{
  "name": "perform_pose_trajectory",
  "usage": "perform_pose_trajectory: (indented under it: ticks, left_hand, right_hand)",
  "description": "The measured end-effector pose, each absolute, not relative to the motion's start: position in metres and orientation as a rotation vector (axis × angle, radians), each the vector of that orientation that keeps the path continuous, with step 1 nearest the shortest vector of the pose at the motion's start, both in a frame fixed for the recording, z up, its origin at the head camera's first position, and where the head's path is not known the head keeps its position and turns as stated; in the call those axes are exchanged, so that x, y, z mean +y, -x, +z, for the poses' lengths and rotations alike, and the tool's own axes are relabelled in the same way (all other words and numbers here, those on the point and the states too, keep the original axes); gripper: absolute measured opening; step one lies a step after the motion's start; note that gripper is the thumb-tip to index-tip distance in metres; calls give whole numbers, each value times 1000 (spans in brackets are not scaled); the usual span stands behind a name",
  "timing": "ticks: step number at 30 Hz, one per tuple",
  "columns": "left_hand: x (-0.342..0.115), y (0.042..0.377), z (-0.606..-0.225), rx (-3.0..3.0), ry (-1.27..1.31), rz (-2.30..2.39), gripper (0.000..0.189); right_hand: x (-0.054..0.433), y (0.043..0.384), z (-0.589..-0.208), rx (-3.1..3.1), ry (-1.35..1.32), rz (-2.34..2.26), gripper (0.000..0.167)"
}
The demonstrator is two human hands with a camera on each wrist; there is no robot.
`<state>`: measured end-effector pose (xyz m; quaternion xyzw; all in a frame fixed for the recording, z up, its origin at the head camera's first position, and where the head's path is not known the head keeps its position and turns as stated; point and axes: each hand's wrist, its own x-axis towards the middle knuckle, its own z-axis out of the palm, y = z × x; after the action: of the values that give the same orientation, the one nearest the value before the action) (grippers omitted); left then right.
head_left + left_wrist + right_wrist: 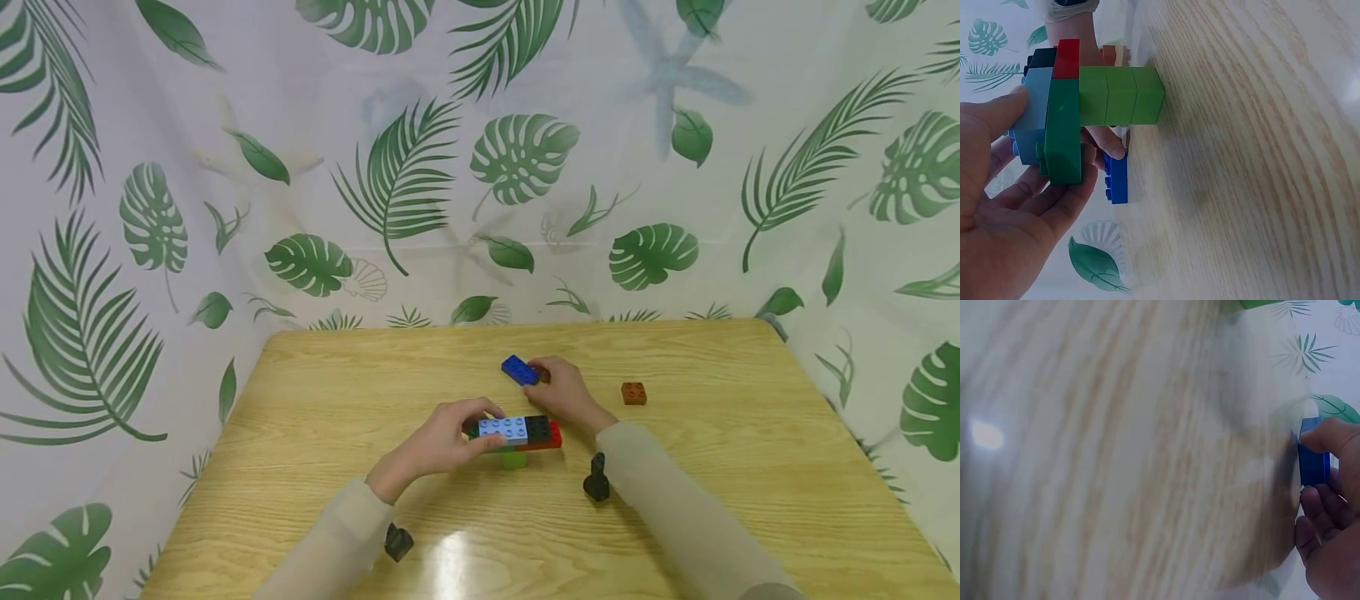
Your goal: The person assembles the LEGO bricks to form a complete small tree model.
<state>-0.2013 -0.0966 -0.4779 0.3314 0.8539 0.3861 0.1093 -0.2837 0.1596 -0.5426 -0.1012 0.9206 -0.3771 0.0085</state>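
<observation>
My left hand (448,437) grips a build of toy building bricks, thumb on its light blue brick (502,428) and fingers beneath the dark green brick (1063,134). Beside the light blue one is a black brick (538,428), above a red brick (556,434). A column of lime green bricks (1119,95) extends down from the build; whether its foot touches the table I cannot tell. Farther back, my right hand (567,392) pinches the right end of a blue brick (517,368), low at the tabletop. In the right wrist view its thumb lies across the blue brick (1315,464).
An orange-brown brick (633,393) lies on the wooden table (360,375) to the right of my right hand. Black devices are on both wrists. A leaf-patterned white curtain (427,183) stands along the table's back edge and sides.
</observation>
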Motion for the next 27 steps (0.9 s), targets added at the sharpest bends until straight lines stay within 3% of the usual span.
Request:
perform_pose_trajectory:
  ticks: [12, 27]
  left_hand:
    - [-96, 201, -478, 2515, -949, 1143, 32]
    - [-95, 197, -479, 2495, -873, 1203, 39]
  right_hand:
    - [164, 277, -529, 2819, 307, -1224, 49]
    - [180, 253, -480, 2821, 625, -1262, 42]
